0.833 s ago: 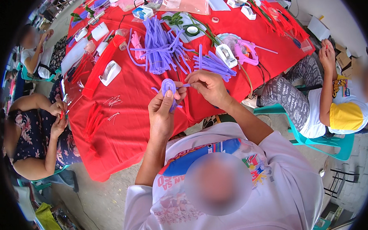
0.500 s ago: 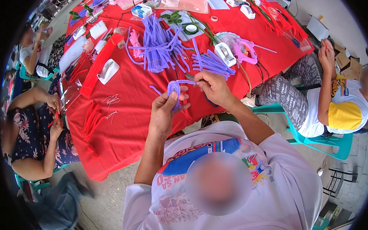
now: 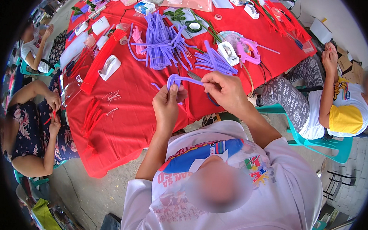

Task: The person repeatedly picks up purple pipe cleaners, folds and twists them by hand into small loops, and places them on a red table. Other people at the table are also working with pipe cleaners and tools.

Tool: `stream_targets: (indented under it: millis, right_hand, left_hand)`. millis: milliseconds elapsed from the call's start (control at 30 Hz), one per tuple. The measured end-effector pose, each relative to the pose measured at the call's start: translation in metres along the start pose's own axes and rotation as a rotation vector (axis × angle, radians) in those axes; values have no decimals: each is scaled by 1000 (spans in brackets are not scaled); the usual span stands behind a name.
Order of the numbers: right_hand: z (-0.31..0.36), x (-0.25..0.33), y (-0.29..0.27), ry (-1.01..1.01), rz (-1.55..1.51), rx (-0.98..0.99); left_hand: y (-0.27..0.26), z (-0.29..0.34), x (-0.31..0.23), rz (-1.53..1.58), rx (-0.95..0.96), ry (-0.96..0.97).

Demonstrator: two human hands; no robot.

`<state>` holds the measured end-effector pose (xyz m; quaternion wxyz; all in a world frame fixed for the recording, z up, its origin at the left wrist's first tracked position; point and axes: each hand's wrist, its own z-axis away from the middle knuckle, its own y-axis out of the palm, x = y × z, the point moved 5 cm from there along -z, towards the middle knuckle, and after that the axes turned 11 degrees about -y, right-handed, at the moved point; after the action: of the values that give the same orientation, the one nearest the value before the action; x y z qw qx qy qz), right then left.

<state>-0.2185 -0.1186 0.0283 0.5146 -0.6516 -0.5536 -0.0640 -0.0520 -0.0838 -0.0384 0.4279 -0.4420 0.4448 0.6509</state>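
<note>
Over the near edge of the red-covered table, my left hand (image 3: 166,104) pinches a looped purple pipe cleaner (image 3: 175,77) between thumb and fingers. One straight length stretches right to my right hand (image 3: 227,91), whose thumb and forefinger grip its end. Grey blades, apparently scissors (image 3: 194,75), poke out from that same hand, with a dark blue handle partly showing below. Beyond my hands lie a big bundle of purple pipe cleaners (image 3: 159,47) and a smaller purple bunch (image 3: 215,62).
White tape dispensers (image 3: 109,67) (image 3: 228,53), a green tape roll (image 3: 194,27), a pink glue gun (image 3: 248,51) and red pipe cleaners (image 3: 93,118) lie on the red cloth (image 3: 124,137). People sit at left and right, one on a teal chair (image 3: 314,141).
My right hand has shifted slightly right, drawing the pipe cleaner's length straighter. The coil in my left hand has turned and now shows as a narrow loop. A jeans-clad leg at lower left has moved.
</note>
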Motion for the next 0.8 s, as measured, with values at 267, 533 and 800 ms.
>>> stream_targets:
  millis: [267,533,800]
  right_hand:
    - [5,16,19,-163,304,12]
    - [9,20,34,-178,331,88]
    - [0,26,47,-301,338,62]
  left_hand:
    - [4,1,-7,-380,-256,292]
    - [2,2,-6,-533,-341,402]
    - [5,3,7,-561,-282,374]
